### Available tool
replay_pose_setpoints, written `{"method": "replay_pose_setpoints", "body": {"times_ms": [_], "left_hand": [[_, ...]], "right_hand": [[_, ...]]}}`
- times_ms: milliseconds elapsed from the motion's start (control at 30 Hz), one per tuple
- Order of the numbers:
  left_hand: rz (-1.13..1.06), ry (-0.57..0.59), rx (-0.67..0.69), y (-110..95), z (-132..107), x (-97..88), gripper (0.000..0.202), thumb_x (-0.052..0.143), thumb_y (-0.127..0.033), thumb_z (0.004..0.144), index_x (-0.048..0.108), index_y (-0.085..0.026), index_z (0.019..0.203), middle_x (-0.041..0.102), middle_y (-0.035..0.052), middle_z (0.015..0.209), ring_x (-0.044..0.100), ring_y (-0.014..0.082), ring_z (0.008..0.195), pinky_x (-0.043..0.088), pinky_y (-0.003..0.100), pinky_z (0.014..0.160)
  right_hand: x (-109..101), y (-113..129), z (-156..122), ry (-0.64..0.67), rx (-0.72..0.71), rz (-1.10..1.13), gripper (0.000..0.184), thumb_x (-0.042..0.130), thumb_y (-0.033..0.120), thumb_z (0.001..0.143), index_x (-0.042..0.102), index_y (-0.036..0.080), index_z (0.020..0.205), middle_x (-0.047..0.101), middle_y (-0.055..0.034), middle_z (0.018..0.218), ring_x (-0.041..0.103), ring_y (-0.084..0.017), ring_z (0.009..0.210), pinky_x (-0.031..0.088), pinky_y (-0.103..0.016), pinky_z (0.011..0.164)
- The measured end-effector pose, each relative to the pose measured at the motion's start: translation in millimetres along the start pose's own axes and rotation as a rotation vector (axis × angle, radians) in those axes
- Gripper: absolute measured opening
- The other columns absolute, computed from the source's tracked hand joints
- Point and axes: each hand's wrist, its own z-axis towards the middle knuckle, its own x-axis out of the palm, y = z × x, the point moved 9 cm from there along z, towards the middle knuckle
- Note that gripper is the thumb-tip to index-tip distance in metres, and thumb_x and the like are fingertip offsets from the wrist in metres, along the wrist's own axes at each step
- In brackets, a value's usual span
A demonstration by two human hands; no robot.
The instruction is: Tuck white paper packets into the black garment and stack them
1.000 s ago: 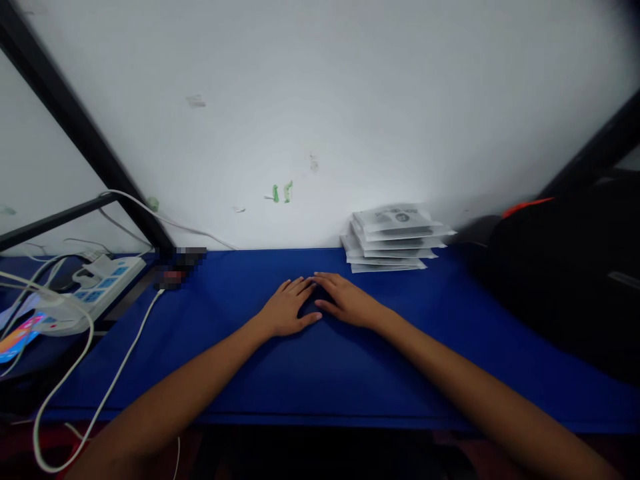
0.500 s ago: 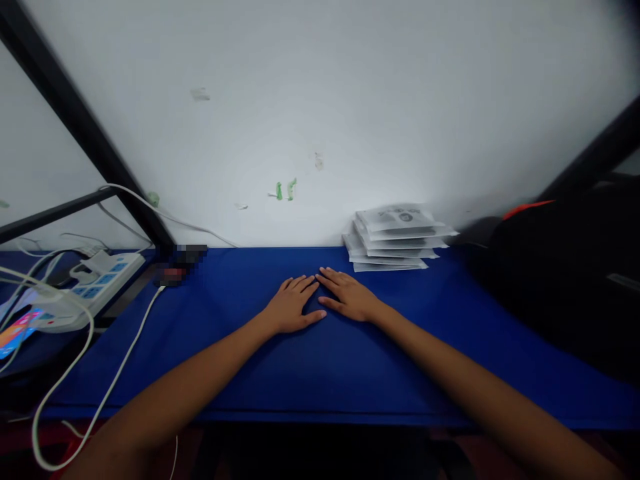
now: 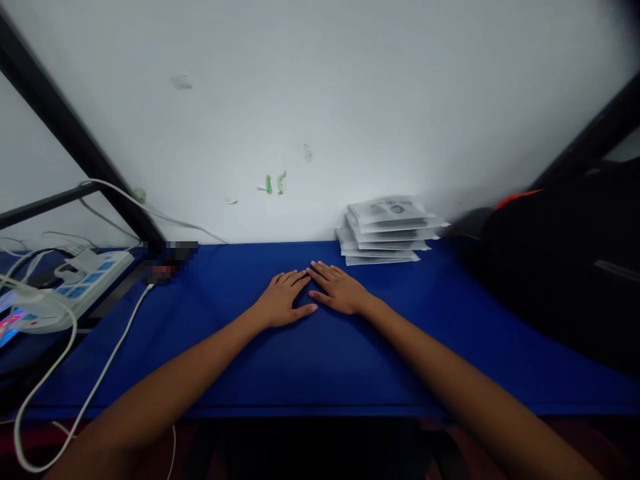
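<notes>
My left hand (image 3: 283,300) lies flat on the blue tabletop (image 3: 320,367), palm down, its fingers stretched out and holding nothing. Beside it my right hand (image 3: 340,289) rests flat on the same surface, also open and without anything in it. The fingertips of both hands meet or nearly meet in the middle, with the thumbs pointing towards each other. Behind my right hand, against the wall, sits a stack of frosted plastic packets (image 3: 387,233) with dark print on the top one. Neither hand touches the stack.
At the left lie a white power strip (image 3: 95,280) with blue sockets, white cables (image 3: 117,347) and part of a lit screen (image 3: 11,325). A blurred dark object (image 3: 170,261) is near the back left. A large black bag (image 3: 560,267) fills the right side. Behind stands a white wall (image 3: 320,100).
The view has shifted slightly, so everything appears a little further left and higher. Both hands stay flat on the table in the same pose.
</notes>
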Motion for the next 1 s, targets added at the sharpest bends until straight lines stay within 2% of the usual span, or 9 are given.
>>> {"method": "replay_pose_setpoints", "body": {"times_ms": [267, 433, 767, 1000], "left_hand": [[-0.007, 0.025, 0.027, 3, -1, 0.2, 0.077, 0.040, -0.071, 0.088, 0.036, -0.020, 0.146, 0.034, 0.0126, 0.154, 0.029, 0.0308, 0.142, 0.022, 0.051, 0.115], [-0.011, 0.015, 0.031, 4, -1, 0.6, 0.076, 0.042, -0.070, 0.088, 0.037, -0.021, 0.146, 0.034, 0.0128, 0.153, 0.030, 0.0315, 0.142, 0.023, 0.052, 0.115], [-0.013, 0.015, 0.051, 4, -3, 3.6, 0.075, 0.041, -0.069, 0.089, 0.035, -0.020, 0.147, 0.034, 0.0113, 0.154, 0.028, 0.0292, 0.143, 0.020, 0.050, 0.117], [-0.022, 0.008, 0.061, 6, -4, 4.8, 0.073, 0.042, -0.067, 0.090, 0.033, -0.024, 0.148, 0.032, 0.0094, 0.155, 0.027, 0.0290, 0.143, 0.019, 0.051, 0.117]], "right_hand": [[-5, -3, -2, 0.006, -0.083, 0.078, 0.079, 0.032, 0.068, 0.092, 0.028, 0.016, 0.151, 0.021, -0.0151, 0.157, 0.016, -0.028, 0.146, 0.017, -0.048, 0.118], [-8, -2, -6, -0.032, -0.077, 0.099, 0.075, 0.034, 0.066, 0.093, 0.030, 0.018, 0.150, 0.025, -0.0133, 0.157, 0.020, -0.028, 0.145, 0.020, -0.048, 0.118], [-11, 2, -9, -0.047, -0.061, 0.093, 0.075, 0.036, 0.062, 0.094, 0.034, 0.011, 0.148, 0.026, -0.0183, 0.155, 0.021, -0.029, 0.145, 0.020, -0.047, 0.118], [-12, 3, -10, -0.086, -0.073, 0.103, 0.071, 0.040, 0.060, 0.093, 0.035, 0.015, 0.148, 0.028, -0.0158, 0.155, 0.024, -0.031, 0.144, 0.023, -0.051, 0.116]]}}
